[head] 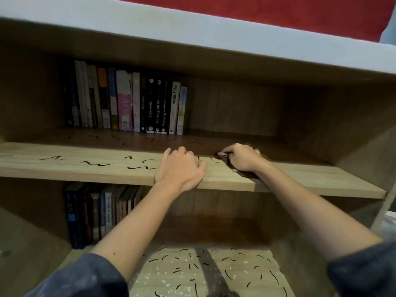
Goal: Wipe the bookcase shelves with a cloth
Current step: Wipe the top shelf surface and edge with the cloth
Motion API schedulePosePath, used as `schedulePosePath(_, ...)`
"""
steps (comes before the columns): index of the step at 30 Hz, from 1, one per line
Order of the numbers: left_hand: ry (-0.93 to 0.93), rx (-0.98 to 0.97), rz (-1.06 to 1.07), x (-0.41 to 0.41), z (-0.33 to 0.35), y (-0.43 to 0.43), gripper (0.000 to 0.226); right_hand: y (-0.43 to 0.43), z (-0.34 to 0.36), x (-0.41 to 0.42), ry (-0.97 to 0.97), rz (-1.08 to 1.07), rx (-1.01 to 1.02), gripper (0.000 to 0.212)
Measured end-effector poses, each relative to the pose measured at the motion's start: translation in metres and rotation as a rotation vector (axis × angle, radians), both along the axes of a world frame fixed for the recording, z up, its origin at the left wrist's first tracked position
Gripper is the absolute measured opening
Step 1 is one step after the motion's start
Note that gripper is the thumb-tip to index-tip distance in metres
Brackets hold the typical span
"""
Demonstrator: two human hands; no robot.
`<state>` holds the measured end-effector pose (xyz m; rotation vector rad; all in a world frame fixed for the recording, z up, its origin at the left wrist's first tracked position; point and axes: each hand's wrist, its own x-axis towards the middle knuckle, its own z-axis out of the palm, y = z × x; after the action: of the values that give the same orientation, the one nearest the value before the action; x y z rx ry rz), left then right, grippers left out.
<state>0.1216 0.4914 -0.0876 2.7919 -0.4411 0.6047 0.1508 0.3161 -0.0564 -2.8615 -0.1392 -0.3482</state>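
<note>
A wooden bookcase fills the view. Its middle shelf (102, 168) carries several black squiggly marks across the board. My right hand (241, 158) grips a dark brown cloth (246, 173) and presses it on the shelf right of centre. My left hand (181, 168) rests on the front part of the same shelf with its fingers loosely curled and its thumb along the front edge, holding nothing. The lower shelf (246, 269) also shows many black marks and pale specks.
A row of upright books (128, 103) stands at the back left of the middle shelf. More books (98, 213) stand at the left of the lower compartment. The shelf board above (192, 37) hangs low overhead. A side panel (364, 136) closes the right.
</note>
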Motion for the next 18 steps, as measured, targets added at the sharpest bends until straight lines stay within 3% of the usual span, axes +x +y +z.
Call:
schedulePosePath(5,0.027,0.047,0.036,0.000,0.001,-0.001,0.052,-0.008,-0.007,-0.024,-0.021,0.262,0.000,0.044)
schedulePosePath(11,0.048,0.034,0.021,-0.001,0.004,0.000,0.052,-0.013,0.003,0.013,0.035,0.131,0.015,0.046)
schedulePosePath(18,0.066,0.042,0.019,0.000,0.004,0.001,0.053,-0.014,-0.004,0.000,0.023,0.247,0.042,0.044)
